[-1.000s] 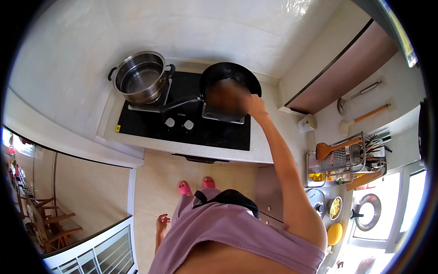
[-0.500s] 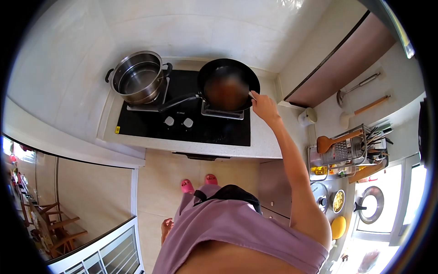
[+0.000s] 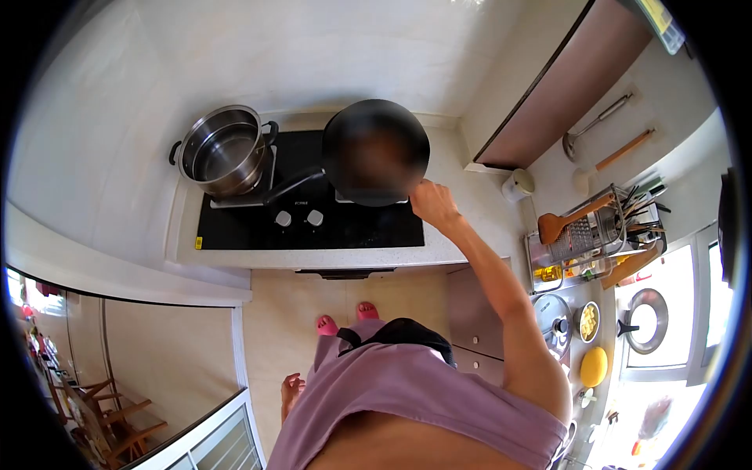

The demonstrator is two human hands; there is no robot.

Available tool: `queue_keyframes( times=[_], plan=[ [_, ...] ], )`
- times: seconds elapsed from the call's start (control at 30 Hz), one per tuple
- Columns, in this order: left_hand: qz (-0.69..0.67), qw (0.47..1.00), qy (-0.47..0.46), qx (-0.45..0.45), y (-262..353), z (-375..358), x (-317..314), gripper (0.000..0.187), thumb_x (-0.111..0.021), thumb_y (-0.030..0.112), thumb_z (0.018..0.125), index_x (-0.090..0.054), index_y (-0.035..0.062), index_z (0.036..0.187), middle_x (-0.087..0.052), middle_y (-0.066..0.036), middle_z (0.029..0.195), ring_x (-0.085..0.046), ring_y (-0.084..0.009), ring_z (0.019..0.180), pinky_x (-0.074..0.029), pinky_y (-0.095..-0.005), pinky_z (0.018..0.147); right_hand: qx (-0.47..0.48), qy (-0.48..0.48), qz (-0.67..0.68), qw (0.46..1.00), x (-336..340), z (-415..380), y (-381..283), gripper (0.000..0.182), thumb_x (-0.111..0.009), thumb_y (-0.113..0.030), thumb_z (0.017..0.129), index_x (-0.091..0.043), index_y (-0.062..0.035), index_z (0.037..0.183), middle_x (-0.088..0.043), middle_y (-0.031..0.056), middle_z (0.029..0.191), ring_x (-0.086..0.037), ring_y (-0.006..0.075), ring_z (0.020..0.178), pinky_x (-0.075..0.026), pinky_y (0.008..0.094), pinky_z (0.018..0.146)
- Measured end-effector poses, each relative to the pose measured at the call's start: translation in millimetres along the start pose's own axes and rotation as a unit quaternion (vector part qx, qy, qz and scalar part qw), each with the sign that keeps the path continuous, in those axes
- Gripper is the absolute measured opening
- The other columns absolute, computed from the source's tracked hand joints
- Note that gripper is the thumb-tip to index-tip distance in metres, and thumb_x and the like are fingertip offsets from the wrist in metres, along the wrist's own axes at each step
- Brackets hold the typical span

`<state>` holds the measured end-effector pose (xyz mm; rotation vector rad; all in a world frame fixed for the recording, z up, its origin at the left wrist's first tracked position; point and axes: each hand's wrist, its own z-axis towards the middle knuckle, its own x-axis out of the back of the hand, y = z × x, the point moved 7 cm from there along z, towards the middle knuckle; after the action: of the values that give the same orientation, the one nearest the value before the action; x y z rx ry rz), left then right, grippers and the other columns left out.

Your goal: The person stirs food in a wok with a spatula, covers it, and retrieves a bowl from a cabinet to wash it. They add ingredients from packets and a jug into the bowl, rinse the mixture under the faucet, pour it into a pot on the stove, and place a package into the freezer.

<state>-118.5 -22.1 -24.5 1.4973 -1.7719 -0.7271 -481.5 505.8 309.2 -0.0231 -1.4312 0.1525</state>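
At the near right rim of a black wok (image 3: 375,117), my right hand (image 3: 432,202) is closed; what it grips is hidden. The middle of the wok is blurred, with something brownish-red in it. Its long black handle (image 3: 294,186) points left, untouched, across the black gas stove (image 3: 345,233). Low beside my body hangs my left hand (image 3: 292,388), its fingers partly curled and apart, holding nothing. A two-handled steel pot (image 3: 227,153) stands on the left burner.
Two white knobs (image 3: 315,218) are on the stove's front. To the right are a white canister (image 3: 518,186), a rack with a grater and a wooden spatula (image 3: 551,228), a glass lid (image 3: 552,325), a bowl of yellow pieces (image 3: 587,322) and a yellow object (image 3: 594,366).
The view has shifted slightly. My right hand has moved down and left relative to the wok's rim. My left hand still hangs low.
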Motion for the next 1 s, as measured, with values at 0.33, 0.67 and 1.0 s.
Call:
queue_keyframes(
  times=[0.33,0.67,1.0],
  plan=[
    [0.099,0.994,-0.051,-0.009,-14.8,27.4,6.5,0.026,-0.055,0.013,0.088,-0.060,-0.0003,0.110,-0.068,-0.016,0.090,-0.065,-0.0214,0.077,-0.053,-0.0337,0.068,-0.109,0.098,0.129,0.981,32.9,-43.1,5.8,0.034,-0.055,-0.012,0.086,-0.055,-0.0105,0.119,-0.060,0.0220,0.072,-0.057,0.0459,0.069,-0.046,0.0509,0.061],
    [0.334,0.919,-0.159,-0.133,52.5,100.5,13.8,0.048,-0.050,0.035,0.094,-0.070,0.0049,0.063,-0.066,-0.010,0.060,-0.063,-0.0192,0.060,-0.049,-0.0357,0.064,-0.202,-0.089,0.974,-0.043,-43.0,-61.4,-39.0,0.029,-0.045,-0.024,0.094,-0.036,-0.0118,0.069,-0.035,-0.0043,0.057,-0.029,0.0010,0.039,-0.025,0.0156,0.030],
    [0.481,0.748,-0.445,-0.107,115.9,131.6,-111.3,0.034,-0.046,0.021,0.092,-0.065,-0.0006,0.075,-0.066,-0.008,0.068,-0.062,-0.0192,0.065,-0.049,-0.0310,0.062,-0.023,0.320,0.933,0.164,99.1,-436.9,-48.7,0.040,-0.038,-0.028,0.096,-0.044,-0.0102,0.132,-0.036,-0.0038,0.053,-0.031,0.0039,0.037,-0.030,0.0189,0.031]
  ],
)
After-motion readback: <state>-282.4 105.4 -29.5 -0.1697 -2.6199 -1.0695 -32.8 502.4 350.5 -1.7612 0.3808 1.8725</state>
